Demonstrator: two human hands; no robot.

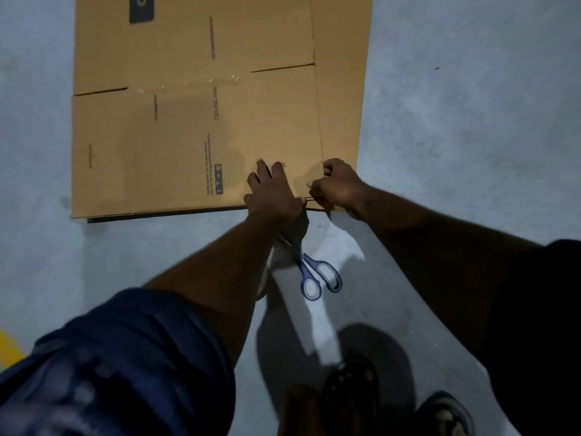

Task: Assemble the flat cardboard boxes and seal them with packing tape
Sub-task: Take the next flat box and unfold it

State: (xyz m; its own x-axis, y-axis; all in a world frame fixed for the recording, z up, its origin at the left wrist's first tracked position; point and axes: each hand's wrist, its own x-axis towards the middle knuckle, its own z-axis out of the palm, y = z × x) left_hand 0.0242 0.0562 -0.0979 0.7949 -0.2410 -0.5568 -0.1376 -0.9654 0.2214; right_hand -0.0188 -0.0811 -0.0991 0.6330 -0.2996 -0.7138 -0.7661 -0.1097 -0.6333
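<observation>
Right grip [338, 184]: your fingers curl round the near edge of the flat cardboard box [188, 136], likely to lift one layer open.
Left grip [273, 190]: fingers straight, pressing the box just beside, steadying it.
Box: flat on the floor [471, 121].
Scissors [320, 275]: just short of the box, handy.

I see a grey floor [471, 121] with blue-handled scissors [320, 275] lying flat on it, handles toward me, 2 dark sandals [446, 412] on feet near the bottom edge, and a yellow patch [6, 344] at the far left edge.
</observation>
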